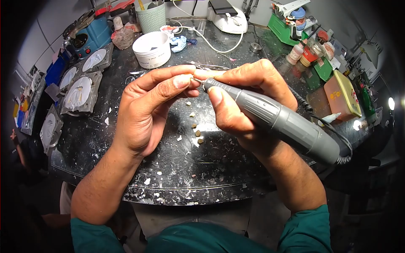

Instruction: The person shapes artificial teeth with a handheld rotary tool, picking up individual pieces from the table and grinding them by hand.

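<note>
My left hand (pixel 154 95) is closed in a pinch at the middle of the view, thumb against fingertips. Between them shows a sliver of a small yellowish piece (pixel 190 77), mostly hidden by the fingers. In my right hand (pixel 249 90) is a grey rotary handpiece (pixel 278 116), gripped like a pen, its thick end slanting down to the right. The handpiece's thin metal bur (pixel 198 80) points left at the pinched piece; whether they touch I cannot tell. Below the hands, several small tan and brownish pieces (pixel 198 133) lie on the black table (pixel 228 168).
A white tub (pixel 152 49) and a blue dental impression (pixel 178 43) stand behind my hands. Plaster-filled metal flasks (pixel 82 92) are at the left. A coiled cord (pixel 301 100) runs behind the handpiece. An orange box with a yellow lid (pixel 344 95) is at the right.
</note>
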Demonstrator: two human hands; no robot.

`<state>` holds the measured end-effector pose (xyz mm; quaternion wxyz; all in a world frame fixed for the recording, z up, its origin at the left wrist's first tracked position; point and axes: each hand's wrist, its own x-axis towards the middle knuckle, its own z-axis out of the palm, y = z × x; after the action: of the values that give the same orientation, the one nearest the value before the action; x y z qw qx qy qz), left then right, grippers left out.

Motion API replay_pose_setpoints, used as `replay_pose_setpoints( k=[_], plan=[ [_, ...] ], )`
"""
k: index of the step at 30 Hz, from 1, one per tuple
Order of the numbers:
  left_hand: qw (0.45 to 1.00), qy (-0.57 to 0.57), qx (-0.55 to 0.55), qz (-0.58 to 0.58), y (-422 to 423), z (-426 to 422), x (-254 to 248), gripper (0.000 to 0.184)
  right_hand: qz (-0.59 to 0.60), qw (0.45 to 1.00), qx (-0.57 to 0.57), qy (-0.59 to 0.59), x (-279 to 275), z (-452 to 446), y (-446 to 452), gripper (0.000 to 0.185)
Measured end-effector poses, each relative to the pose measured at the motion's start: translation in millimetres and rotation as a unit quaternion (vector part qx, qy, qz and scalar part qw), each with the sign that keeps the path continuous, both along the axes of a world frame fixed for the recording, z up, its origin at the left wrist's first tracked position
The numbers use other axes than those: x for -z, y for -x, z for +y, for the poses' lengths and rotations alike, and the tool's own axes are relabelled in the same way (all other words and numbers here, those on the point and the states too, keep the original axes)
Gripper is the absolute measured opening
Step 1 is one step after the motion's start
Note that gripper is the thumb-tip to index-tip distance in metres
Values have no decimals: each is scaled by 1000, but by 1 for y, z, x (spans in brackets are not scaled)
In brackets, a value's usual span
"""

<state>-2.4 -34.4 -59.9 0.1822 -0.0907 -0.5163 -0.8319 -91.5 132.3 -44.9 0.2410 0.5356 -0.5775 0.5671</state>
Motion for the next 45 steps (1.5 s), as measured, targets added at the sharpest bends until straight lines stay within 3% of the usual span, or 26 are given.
replay_pose_setpoints(
  k=[45],
  plan=[
    [1000, 5, -11, -9, 0, 0, -1, 24, -57, 998, 18, -35, -2, 2, -4, 14]
  ],
)
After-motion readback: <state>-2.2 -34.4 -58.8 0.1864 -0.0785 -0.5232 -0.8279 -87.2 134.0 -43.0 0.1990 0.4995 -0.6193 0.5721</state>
